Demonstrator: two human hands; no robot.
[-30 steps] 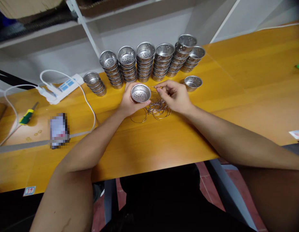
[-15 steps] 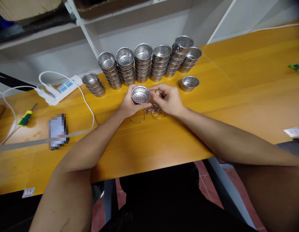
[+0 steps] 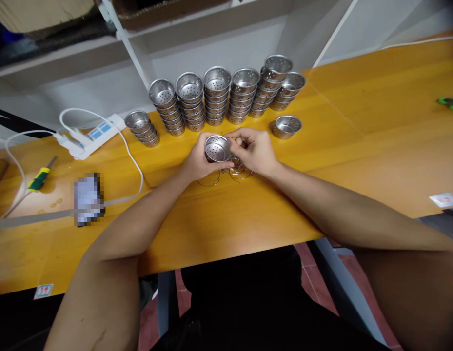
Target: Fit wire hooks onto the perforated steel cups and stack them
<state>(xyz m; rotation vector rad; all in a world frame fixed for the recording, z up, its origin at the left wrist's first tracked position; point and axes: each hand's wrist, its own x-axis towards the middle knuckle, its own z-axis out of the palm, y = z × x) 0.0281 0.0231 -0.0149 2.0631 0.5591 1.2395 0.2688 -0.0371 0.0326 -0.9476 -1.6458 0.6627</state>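
My left hand (image 3: 200,158) is wrapped round a small perforated metal cup (image 3: 217,149), its open top tilted toward me. The thumb lies along the near side of the cup. At the cup's right rim, my right hand (image 3: 253,150) is closed in a pinch on a thin metal wire, mostly hidden by the fingers. Just below both hands, a tangle of curved metal wires (image 3: 241,170) lies on the table. A single perforated cup (image 3: 287,127) stands to the right of my right hand.
Several stacks of the same cups (image 3: 216,92) stand along the back of the wooden table (image 3: 219,219). On the left are a white power strip (image 3: 98,136) with cables, a screwdriver (image 3: 39,178) and a blurred-out object (image 3: 88,199). Shelving (image 3: 211,39) rises behind.
My left hand has brought the cup slightly right and toward me, tilting it. The right hand stays nearly in place, still pinching at the rim.
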